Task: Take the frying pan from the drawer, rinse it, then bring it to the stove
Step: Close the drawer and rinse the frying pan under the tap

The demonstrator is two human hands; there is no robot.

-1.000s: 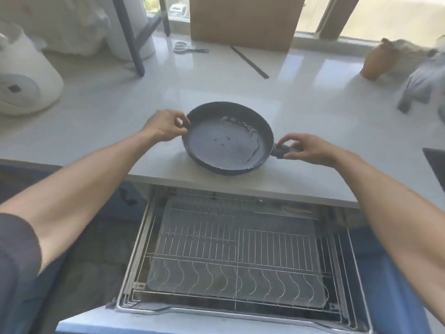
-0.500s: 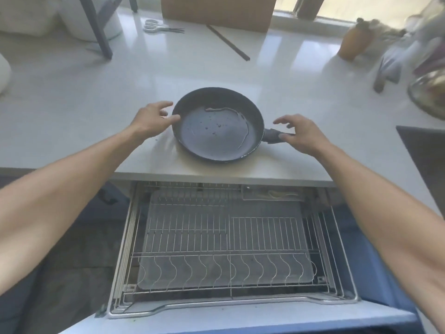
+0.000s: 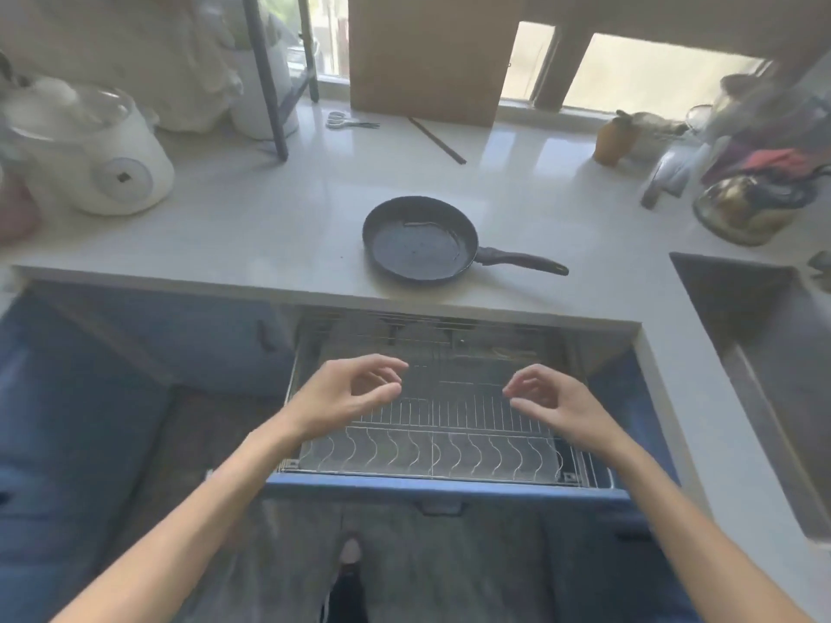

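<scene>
dark frying pan [image 3: 420, 238] on counter [image 3: 270, 231]; left hand [image 3: 348, 395] & right hand [image 3: 551, 404] loosely curled, empty, over drawer [image 3: 431, 442].

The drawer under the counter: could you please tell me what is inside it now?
The drawer holds only a bare wire rack over a tray. Both hands hover above, covering parts of the rack; its back is shaded by the counter.

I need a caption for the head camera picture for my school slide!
Frying pan sits on the countertop while both empty hands, left hand and right hand, hover over the open drawer.
</scene>
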